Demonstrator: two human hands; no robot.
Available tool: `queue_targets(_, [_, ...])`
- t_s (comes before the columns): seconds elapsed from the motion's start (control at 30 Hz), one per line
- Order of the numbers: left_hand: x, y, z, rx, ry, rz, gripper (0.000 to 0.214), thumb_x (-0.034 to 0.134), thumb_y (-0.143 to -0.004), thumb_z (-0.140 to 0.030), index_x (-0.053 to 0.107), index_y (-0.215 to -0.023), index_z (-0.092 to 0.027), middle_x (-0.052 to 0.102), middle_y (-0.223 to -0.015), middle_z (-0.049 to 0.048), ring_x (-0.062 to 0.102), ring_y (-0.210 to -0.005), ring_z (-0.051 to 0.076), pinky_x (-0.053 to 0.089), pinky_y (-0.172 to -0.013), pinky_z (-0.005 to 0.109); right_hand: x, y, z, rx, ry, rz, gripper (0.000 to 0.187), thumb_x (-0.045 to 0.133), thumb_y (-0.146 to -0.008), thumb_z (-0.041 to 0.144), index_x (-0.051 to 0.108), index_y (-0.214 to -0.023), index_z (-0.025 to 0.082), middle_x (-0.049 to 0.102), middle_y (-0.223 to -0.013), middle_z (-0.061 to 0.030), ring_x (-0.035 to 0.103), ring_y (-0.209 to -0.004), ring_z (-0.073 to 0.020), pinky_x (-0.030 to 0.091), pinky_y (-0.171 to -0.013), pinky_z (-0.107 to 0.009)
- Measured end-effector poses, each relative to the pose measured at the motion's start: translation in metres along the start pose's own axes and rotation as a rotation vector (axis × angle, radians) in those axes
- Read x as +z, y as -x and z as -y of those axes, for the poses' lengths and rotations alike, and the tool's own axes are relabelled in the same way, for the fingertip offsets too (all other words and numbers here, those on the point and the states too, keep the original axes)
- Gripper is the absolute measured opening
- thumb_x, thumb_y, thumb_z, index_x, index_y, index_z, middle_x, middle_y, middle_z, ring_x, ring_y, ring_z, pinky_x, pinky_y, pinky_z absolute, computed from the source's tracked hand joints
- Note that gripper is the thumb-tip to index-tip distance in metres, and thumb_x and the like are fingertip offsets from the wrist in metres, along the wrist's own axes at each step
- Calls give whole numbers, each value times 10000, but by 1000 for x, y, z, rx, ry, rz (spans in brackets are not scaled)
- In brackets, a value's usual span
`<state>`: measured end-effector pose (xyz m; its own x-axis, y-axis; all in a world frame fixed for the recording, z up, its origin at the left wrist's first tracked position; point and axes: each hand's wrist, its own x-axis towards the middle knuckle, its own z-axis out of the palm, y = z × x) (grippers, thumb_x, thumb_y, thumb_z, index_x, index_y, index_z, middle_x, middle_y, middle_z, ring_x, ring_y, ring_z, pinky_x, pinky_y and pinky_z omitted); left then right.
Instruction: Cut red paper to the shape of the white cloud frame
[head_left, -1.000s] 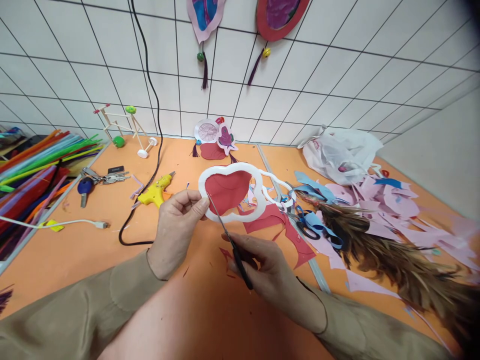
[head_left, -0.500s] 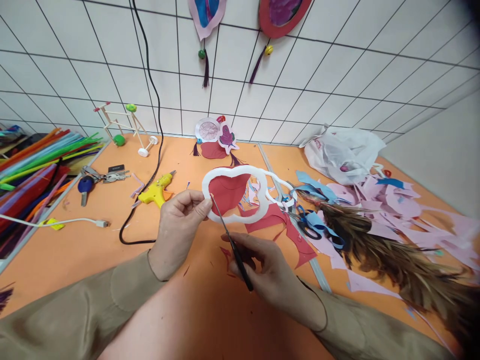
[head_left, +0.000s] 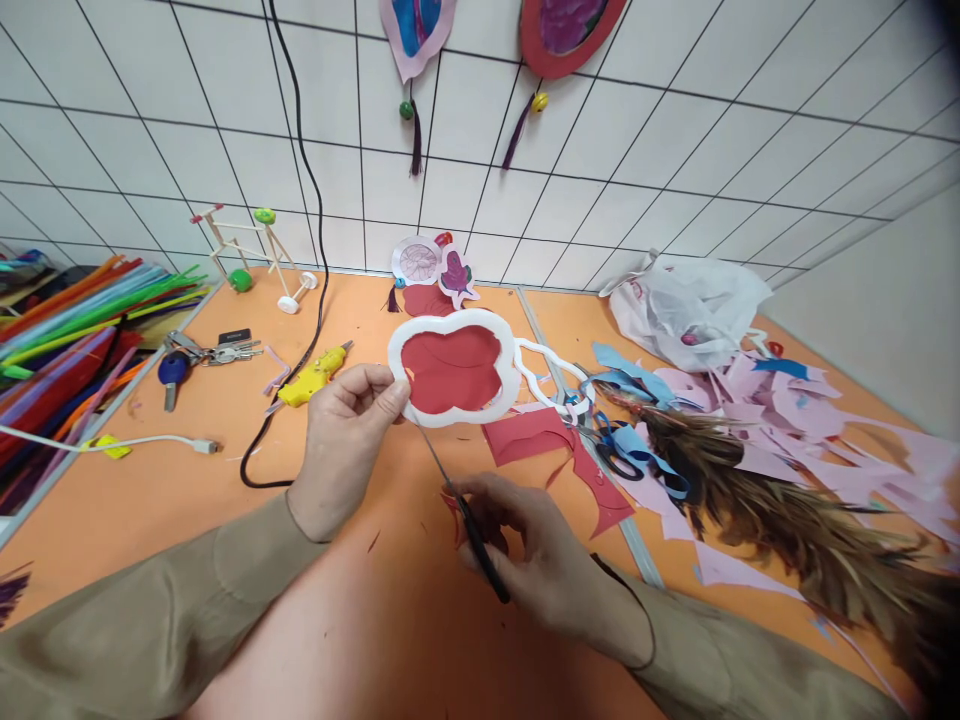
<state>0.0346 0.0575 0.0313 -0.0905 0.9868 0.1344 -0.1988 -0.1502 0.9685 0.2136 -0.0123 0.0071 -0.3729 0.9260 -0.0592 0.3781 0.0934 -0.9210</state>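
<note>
My left hand (head_left: 341, 435) is closed, pinching the lower left rim of a white wavy-edged frame (head_left: 452, 415) between thumb and fingers. Red paper (head_left: 450, 370) with a curved line across it fills most of the frame's opening from behind; whether it is fixed there I cannot tell. My right hand (head_left: 540, 545) is closed round the black handles of scissors (head_left: 474, 530), seen edge-on. Their thin blades point up and left, the tip just below the frame near my left thumb. Below the frame lie red paper offcuts (head_left: 521, 435).
A yellow glue gun (head_left: 315, 375) and keys (head_left: 172, 370) lie left; a stick model (head_left: 247, 240) stands behind. On the right are a second white frame (head_left: 536, 385), blue-handled scissors (head_left: 622, 455), feathers (head_left: 720, 470), pink paper scraps (head_left: 787, 395) and a plastic bag (head_left: 686, 305).
The frame has moved slightly up and left and turned to face me more, so red now fills most of its opening. The scissors' tip has shifted from over the frame to below it.
</note>
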Motion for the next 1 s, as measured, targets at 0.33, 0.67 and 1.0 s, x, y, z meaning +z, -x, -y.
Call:
queue_targets(0.33, [-11,-14,-7,-89,76,59,205,765,-716,-323,679,-747,-139,629,-692,5,558,-617,115,471,-590,237,3,-3,-26,-432,836,52,239,554,-837,104,681,-1011,207,635,-769,-40,507,-651,-147,299,-580,-281])
queue_targets(0.67, [-4,-1,-7,-207,126,235,197,775,-717,-315,674,-711,-146,628,-691,0,553,-617,105,479,-612,230,-8,-1,0,-253,935,322,109,629,-800,219,676,-886,171,574,-854,-50,446,-720,-151,265,-586,-291])
queue_targets(1.0, [0,8,-6,-227,188,287,207,781,-719,-334,703,-755,-146,679,-710,24,591,-621,120,497,-633,250,-50,-22,-5,-58,109,71,191,577,-850,326,652,-808,156,627,-716,-35,573,-631,-131,457,-590,-242])
